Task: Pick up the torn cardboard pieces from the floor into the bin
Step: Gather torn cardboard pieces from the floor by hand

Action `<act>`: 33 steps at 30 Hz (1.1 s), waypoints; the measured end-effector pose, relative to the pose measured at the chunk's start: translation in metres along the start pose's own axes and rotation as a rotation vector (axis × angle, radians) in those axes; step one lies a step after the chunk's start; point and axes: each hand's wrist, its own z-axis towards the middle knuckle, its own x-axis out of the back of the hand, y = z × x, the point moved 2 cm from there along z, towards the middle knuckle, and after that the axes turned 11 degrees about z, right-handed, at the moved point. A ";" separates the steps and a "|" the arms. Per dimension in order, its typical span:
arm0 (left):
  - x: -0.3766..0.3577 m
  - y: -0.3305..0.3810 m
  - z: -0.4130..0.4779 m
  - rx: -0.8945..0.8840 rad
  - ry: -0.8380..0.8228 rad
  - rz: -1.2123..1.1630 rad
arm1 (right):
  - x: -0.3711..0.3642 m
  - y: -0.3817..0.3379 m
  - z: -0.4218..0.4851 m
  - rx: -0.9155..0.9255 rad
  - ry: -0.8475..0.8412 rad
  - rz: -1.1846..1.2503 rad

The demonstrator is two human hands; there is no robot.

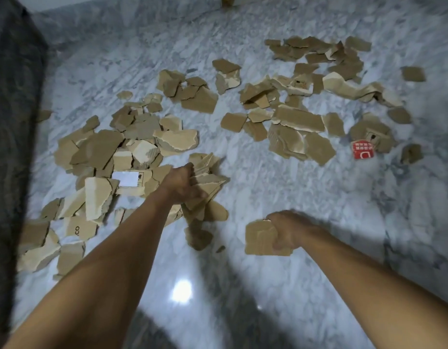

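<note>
— Brown scraps everywhere. Where are the hands?

— Both bare forearms reach in from the bottom edge. The left hand [186,188] is at the centre of the frame, knuckles up, fingers curled around a thick bundle [205,187] of torn pieces that fans out above and below the fist. The right hand [291,233] is lower and to the right, blurred, thumb and fingers pinched on one flat piece [259,239] held just over the floor [268,177].

— So neither hand is spread?

— No. Each is closed on cardboard.

— And the rest of the cardboard?

— On the grey-white marble floor, in two loose spreads. The left heap [109,157] runs from mid-frame down to the lower left edge, its pieces overlapping. The right spread [306,102] fills the upper right, with a few strays well apart at its edges. One small scrap [197,238] lies just below the bundle.

— Any writing?

— A white label [126,178] sits on a piece in the left heap, beside a small dark printed mark; I cannot read either. A piece at lower left shows the letters "CO" [77,229] turned sideways. A red piece [363,150] at the right carries white characters and a large "D"-like shape, too blurred to read further.

— The bin?

— I cannot pick one out. A dark, patterned mass [14,96] fills the left edge, and something yellowish [228,0] pokes in at the top edge; neither is clear.
</note>
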 end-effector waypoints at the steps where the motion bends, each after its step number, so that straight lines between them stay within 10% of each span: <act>1: 0.002 0.002 -0.005 0.004 0.019 -0.059 | 0.000 -0.002 0.001 -0.018 -0.015 -0.038; 20: 0.017 -0.096 -0.114 0.333 0.142 -0.811 | -0.005 -0.152 0.036 0.105 0.112 0.239; 26: -0.049 -0.146 -0.139 0.438 0.071 -0.723 | -0.039 -0.177 0.041 0.017 0.462 0.302; 33: -0.035 -0.143 -0.128 0.394 -0.001 -0.580 | -0.036 -0.179 0.042 -0.029 0.454 0.366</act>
